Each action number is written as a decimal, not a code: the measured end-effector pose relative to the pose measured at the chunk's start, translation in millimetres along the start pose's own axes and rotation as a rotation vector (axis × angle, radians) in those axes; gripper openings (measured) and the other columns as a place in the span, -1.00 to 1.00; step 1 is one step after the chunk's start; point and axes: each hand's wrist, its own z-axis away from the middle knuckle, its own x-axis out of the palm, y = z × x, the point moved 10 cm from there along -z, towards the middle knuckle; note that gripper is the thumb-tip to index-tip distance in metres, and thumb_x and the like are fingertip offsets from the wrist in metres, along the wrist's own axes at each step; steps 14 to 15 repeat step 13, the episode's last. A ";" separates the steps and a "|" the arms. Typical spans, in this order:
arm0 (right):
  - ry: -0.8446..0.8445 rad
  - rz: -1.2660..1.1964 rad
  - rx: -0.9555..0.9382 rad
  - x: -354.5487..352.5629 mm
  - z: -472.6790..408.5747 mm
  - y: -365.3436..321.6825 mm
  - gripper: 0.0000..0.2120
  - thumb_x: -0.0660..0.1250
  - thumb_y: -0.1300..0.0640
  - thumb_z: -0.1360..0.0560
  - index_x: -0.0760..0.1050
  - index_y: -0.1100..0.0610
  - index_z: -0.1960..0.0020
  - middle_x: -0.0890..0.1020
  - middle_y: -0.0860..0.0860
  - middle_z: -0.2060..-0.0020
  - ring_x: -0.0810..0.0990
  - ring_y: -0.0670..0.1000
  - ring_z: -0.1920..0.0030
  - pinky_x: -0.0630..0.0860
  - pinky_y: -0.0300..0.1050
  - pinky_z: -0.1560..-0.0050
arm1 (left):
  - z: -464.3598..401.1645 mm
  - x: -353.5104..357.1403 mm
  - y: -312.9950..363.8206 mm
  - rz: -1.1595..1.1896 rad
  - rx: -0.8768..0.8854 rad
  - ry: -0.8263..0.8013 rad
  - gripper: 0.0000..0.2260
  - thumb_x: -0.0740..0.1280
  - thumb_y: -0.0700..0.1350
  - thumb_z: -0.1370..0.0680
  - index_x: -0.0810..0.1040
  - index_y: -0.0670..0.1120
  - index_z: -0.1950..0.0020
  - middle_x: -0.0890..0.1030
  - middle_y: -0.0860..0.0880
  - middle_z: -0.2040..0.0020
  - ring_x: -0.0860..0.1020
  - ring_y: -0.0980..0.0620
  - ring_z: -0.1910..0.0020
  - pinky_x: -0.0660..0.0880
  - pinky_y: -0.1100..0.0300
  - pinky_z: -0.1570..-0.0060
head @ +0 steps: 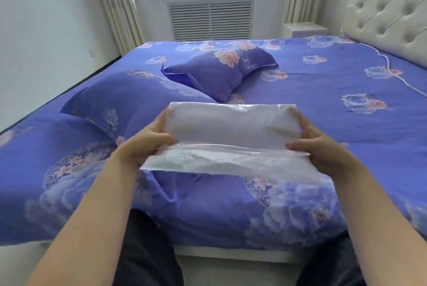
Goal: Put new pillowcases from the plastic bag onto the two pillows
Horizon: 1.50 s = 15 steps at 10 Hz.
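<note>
Glossy plastic bag (pixel 231 144), cloth pillows (pixel 219 70)

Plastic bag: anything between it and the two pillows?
Nothing visible. Left hand and right hand hold the plastic bag over the bed; the near pillow and far pillow lie uncovered just beyond it.

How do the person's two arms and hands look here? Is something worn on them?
Both forearms are bare up to the picture's lower edge: no sleeve shows. The left hand and right hand wear no glove, and no ring, watch or bracelet is visible. Fingernails are too blurred to judge.
</note>
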 end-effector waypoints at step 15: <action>-0.671 0.525 0.922 510.7 -6.6 327.0 -0.43 0.26 0.12 -0.57 0.11 0.01 -0.50 0.17 0.05 -0.49 0.50 0.26 -0.20 0.53 0.03 -0.12 | 527.5 -73.5 -319.3 1.069 -0.180 2.297 -0.83 0.14 -0.24 -0.47 0.30 -0.06 0.31 0.27 0.00 0.42 0.19 0.06 0.54 0.10 0.27 0.52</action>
